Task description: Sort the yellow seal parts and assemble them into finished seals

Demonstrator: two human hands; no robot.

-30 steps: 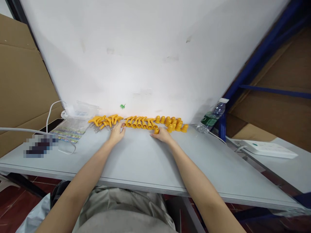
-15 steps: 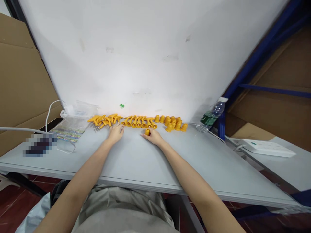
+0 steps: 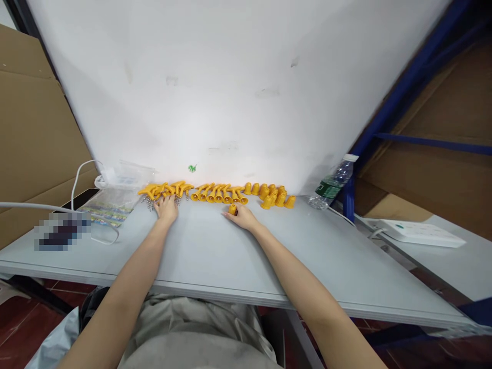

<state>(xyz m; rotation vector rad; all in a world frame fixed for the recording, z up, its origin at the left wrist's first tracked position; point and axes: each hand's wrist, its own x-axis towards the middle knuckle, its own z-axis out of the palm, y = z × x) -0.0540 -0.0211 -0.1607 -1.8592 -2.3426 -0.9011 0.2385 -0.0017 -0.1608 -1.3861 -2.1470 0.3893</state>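
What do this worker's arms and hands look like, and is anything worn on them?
They are a person's: the left hand and right hand have five-fingered human shapes, without gloves. The left arm and right arm show no sleeves, watch, cables or markings. Loose greyish clothing covers the body.

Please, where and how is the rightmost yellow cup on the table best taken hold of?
Probably pinch the rightmost yellow cup around its middle, coming from the front right. It stands wide end down and narrows upward, so a higher grip might slip. Other yellow cups crowd its left side; the bottle on its right is farther away.
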